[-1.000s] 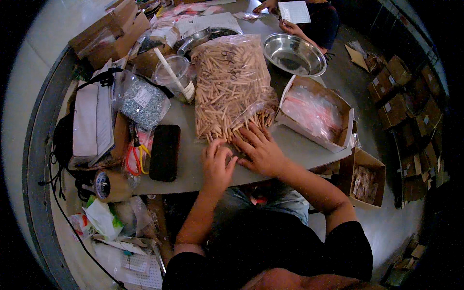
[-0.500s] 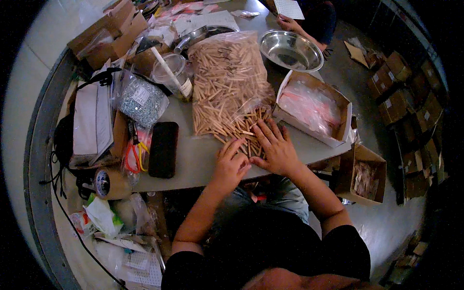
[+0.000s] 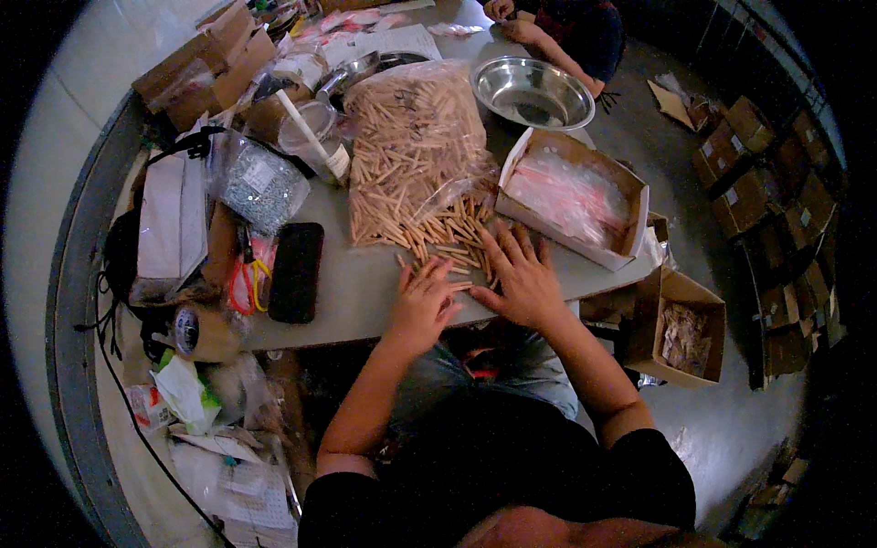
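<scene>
While slim wooden sticks (image 3: 464, 225) spill from a crinkled plastic bag (image 3: 416, 132) onto the smooth table (image 3: 352, 301), I see the right hand (image 3: 524, 281) splayed beside them, the left hand (image 3: 421, 309) loosely curled, its grip unclear.

At the bottom of the frame there is a black T-shirt (image 3: 512, 457) with short sleeves (image 3: 653, 470), too dark for showing folds. Above it, greyish-blue jeans (image 3: 429, 393) are partly visible. Left hand (image 3: 423, 306) and right hand (image 3: 528, 285) are bare.

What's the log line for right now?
left hand: at sticks | right hand: spread, by sticks | bag: sticks inside, just beyond
</scene>
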`<state>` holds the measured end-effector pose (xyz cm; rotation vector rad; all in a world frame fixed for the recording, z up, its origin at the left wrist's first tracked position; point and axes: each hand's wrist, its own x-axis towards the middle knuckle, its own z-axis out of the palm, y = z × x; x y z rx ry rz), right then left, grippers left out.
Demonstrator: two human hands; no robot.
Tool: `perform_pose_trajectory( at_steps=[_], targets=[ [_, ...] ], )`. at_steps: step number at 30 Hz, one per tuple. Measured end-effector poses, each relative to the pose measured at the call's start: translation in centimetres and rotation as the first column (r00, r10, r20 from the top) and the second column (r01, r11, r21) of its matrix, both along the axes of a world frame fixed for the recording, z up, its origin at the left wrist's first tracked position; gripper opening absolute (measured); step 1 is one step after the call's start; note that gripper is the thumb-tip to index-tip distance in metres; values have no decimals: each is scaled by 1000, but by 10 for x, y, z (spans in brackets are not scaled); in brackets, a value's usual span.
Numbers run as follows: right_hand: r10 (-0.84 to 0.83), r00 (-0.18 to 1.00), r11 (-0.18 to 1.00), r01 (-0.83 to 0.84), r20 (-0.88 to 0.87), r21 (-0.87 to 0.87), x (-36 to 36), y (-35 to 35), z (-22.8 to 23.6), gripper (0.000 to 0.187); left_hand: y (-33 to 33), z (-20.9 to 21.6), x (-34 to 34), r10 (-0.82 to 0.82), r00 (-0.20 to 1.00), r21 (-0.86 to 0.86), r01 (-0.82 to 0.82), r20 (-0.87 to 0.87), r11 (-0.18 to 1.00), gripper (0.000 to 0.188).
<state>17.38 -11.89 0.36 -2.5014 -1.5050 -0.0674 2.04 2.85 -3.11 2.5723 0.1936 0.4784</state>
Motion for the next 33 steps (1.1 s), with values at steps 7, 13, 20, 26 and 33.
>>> perform_pose_trajectory(
  at_steps=[7, 13, 20, 26, 33],
  targets=[
    [-13, 1000, 998, 12, 7, 57, 5, -2, -19, 91, -3, 5, 3, 10, 998, 32, -8, -67, 999, 25],
    [-54, 998, 995, 57, -42, 76, 2, -4, -9, 94, 2, 1, 2, 22, 998, 23, -23, 67, 999, 24],
    [76, 911, 939, 72, -406, 336, 34, -63, -8, 52, -6, 7, -16, 219, 925, -550, -12, 312, 835, 22],
    [190, 890, 968, -100, -415, 229, 51, -64, -3, 38, -33, 15, 9, -42, 968, -224, 99, 247, 969, 20],
    [334, 868, 936, -258, -368, 239, 65, -38, 2, 45, -37, 7, 52, -128, 978, -29, 135, 166, 990, 16]
  ],
)
